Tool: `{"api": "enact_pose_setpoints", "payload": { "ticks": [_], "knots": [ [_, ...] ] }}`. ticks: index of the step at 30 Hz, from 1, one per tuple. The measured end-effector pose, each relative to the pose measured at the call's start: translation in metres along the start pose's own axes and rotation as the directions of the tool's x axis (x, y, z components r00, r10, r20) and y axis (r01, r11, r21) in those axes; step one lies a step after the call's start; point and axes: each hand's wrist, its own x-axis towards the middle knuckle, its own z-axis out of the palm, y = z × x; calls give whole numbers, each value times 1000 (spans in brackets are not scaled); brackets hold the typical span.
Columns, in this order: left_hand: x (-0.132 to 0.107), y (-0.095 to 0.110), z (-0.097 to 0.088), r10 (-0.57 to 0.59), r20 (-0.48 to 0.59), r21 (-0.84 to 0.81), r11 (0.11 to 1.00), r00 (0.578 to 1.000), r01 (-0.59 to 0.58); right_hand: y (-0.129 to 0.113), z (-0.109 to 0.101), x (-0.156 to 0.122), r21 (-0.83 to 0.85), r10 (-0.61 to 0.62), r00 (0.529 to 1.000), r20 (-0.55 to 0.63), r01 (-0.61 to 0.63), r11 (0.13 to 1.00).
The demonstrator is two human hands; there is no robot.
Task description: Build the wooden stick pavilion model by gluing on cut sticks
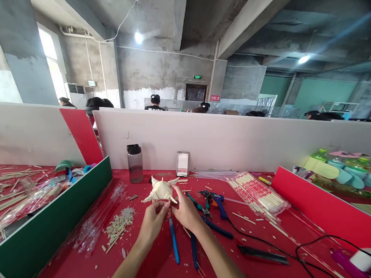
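Note:
A small pavilion-roof model (161, 191) made of pale wooden sticks, with upturned corners, is raised over the red table (146, 262). My left hand (155, 217) pinches its near lower edge with thumb and fingers. On the right side, my right hand (183, 208) grips the same model, its index finger reaching up along the corner. The underside and some fingertips are hidden. Just below the hands lies a blue pen-like tool (174, 241). Blue-handled pliers (193, 250) rest partly under my right forearm, and a second pair of pliers (217, 228) lies beyond it.
A blue glue gun (219, 204) trails a black cable. Nearby are a black box cutter (263, 255) and bagged sticks (260, 194). Cut stick pieces (119, 227) lie left; a water bottle (135, 163) stands behind. Green (51, 219) and red (326, 206) dividers flank the workspace.

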Motion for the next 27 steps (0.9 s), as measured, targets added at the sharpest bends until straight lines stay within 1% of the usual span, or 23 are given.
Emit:
{"api": "enact_pose_setpoints", "payload": {
  "ticks": [2,5,13,18,27],
  "knots": [
    [0,1,1,2,-7,1,1000,1000,-2,0,1,0,-11,8,1000,-5,-8,1000],
    [0,1,3,-10,-15,-35,999,1000,10,-1,1,-1,25,5,1000,9,-5,1000],
    [0,-4,3,-88,-41,-119,989,995,83,-2,0,-2,52,17,999,32,-19,998],
    [0,-1,6,-125,-40,-169,979,991,117,-2,0,-2,41,20,999,34,-22,999],
    [-3,3,8,-158,-50,-230,963,986,143,-3,-1,-3,36,21,999,37,-23,999]
  ]
}}
